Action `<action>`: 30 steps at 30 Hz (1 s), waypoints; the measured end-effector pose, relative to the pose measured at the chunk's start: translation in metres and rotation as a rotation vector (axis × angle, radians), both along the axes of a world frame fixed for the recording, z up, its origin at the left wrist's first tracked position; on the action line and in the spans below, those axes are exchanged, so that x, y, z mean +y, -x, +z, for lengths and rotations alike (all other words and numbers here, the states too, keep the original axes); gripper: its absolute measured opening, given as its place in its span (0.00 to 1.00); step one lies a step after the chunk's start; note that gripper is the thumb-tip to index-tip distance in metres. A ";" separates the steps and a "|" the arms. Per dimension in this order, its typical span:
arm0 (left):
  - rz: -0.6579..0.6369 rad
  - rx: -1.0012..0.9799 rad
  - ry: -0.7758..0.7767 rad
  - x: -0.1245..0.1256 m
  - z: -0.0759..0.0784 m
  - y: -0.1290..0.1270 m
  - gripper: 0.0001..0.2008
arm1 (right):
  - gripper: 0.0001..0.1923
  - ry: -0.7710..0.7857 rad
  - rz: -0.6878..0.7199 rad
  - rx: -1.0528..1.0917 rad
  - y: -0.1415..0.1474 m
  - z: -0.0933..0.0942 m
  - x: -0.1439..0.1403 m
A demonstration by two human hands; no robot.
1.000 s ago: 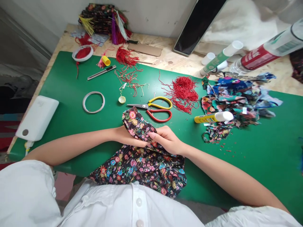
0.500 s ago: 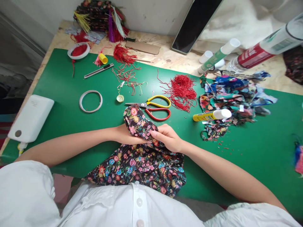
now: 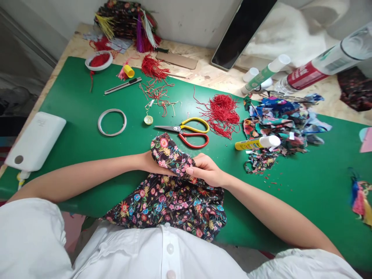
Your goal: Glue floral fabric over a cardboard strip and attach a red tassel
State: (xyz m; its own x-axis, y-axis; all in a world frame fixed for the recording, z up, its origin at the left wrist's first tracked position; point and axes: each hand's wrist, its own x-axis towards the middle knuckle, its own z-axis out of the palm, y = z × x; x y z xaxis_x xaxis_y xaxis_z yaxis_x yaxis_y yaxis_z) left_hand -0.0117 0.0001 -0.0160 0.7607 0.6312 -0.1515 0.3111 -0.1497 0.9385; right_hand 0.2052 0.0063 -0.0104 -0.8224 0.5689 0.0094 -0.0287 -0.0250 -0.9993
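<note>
Black floral fabric (image 3: pixel 171 197) spreads from the table edge up into both hands, its lower part lying against the white shirt. My left hand (image 3: pixel 148 162) supports a folded upper flap of it; most of the fingers are hidden beneath, and the flap lies over the palm. Pinching the flap's right edge between thumb and fingers is my right hand (image 3: pixel 207 170). Just beyond the flap lie scissors (image 3: pixel 186 130) with one yellow and one red handle, blades pointing left, partly spread.
On the green mat (image 3: pixel 78 104) lie a tape roll (image 3: pixel 99 122), utility knife (image 3: pixel 123 85), red threads (image 3: pixel 222 112), yellow glue stick (image 3: pixel 257 143), fabric scraps (image 3: pixel 279 120) and a white power bank (image 3: pixel 37 139). A phone (image 3: pixel 241 31) leans at the back beside a bottle (image 3: pixel 308 75).
The view has shifted slightly, bringing more of the tassels at the right edge into sight. Both hands keep nearly the same hold on the fabric.
</note>
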 end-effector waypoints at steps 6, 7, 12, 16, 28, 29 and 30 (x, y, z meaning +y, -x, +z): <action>-0.055 -0.181 0.048 0.006 0.010 0.005 0.17 | 0.30 0.087 -0.120 0.042 0.002 -0.001 -0.002; 0.007 -0.225 0.093 0.005 0.010 0.005 0.19 | 0.30 0.080 -0.131 0.045 0.002 -0.001 -0.002; 0.283 -0.253 0.231 0.001 0.009 0.001 0.19 | 0.30 0.051 -0.156 0.059 0.001 -0.001 -0.002; 0.288 -0.207 0.187 0.001 0.012 -0.002 0.16 | 0.29 0.036 -0.130 0.048 0.001 0.001 -0.001; 0.192 -0.163 0.089 0.002 0.014 -0.003 0.16 | 0.25 -0.036 -0.166 -0.042 0.004 0.000 -0.001; 0.184 -0.157 0.083 0.002 0.014 -0.003 0.16 | 0.25 -0.039 -0.164 -0.045 0.004 0.000 -0.001; 0.170 -0.149 0.074 0.002 0.014 -0.003 0.15 | 0.25 -0.043 -0.164 -0.047 0.004 0.000 -0.002</action>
State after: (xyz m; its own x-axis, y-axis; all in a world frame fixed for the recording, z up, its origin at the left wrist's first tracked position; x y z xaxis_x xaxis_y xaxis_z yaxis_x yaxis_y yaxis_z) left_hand -0.0090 0.0017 -0.0024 0.6615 0.7437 -0.0966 0.1836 -0.0356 0.9824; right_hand 0.2011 0.0048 -0.0101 -0.7189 0.6951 0.0005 0.0178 0.0191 -0.9997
